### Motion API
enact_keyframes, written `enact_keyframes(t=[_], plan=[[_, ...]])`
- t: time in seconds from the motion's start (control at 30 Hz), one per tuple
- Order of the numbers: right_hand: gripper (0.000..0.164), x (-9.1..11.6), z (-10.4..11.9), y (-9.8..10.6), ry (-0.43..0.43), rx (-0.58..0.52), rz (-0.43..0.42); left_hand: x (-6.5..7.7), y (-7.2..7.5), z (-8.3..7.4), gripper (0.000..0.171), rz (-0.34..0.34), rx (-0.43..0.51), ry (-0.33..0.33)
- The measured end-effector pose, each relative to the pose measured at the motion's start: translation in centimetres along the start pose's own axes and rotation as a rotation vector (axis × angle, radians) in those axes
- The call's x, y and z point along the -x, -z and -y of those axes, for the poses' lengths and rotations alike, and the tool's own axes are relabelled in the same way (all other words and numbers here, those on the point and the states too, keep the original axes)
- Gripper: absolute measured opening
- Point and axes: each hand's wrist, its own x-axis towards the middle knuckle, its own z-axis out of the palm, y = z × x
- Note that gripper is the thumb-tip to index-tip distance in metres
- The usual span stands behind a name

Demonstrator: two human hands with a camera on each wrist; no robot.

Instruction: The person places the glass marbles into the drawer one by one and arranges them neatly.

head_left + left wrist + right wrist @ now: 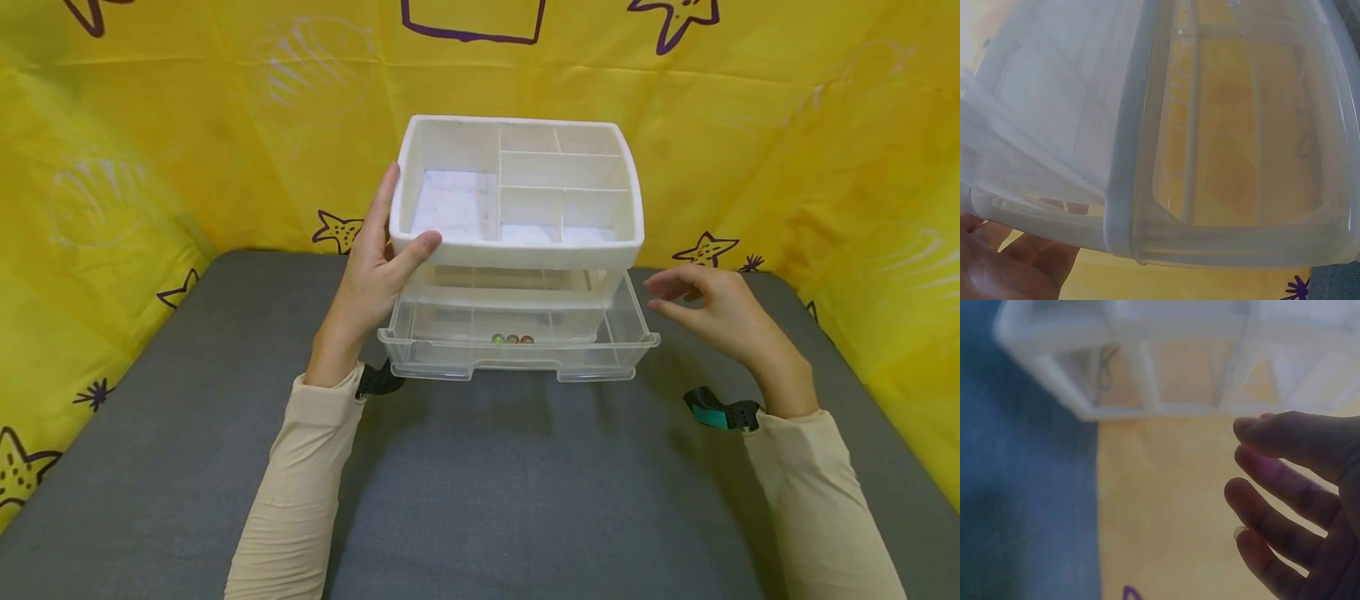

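Note:
A white desktop organizer (517,255) with a divided top tray stands at the far middle of the table. Its clear lower drawer (435,357) is pulled out toward me, and three small marbles (513,339) sit inside. My left hand (372,271) grips the left end of the top tray, thumb over the front rim and fingers along the side; the left wrist view has that hand (1016,265) under the organizer's pale frame (1125,156). Just right of the drawer, my right hand (723,312) hovers with loosely bent fingers, holding nothing, as the right wrist view confirms.
The dark grey table (487,492) stretches in front of the organizer. Close behind it hangs a yellow cloth (517,83) printed with starfish and shells, which also runs along both sides. Dark straps (723,412) circle both wrists.

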Motion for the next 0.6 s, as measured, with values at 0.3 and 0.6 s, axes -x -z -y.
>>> enact_keyframes(t=[0.3, 0.6], plan=[[0.023, 0.3, -2.4, -0.6, -0.098, -0.041, 0.045, 0.0, 0.0, 0.0, 0.082, -0.002, 0.005, 0.008], [0.027, 0.5, -4.1, -0.9, -0.175, -0.051, 0.070, -0.1, 0.0, 0.1, 0.082, -0.009, 0.014, 0.000]])
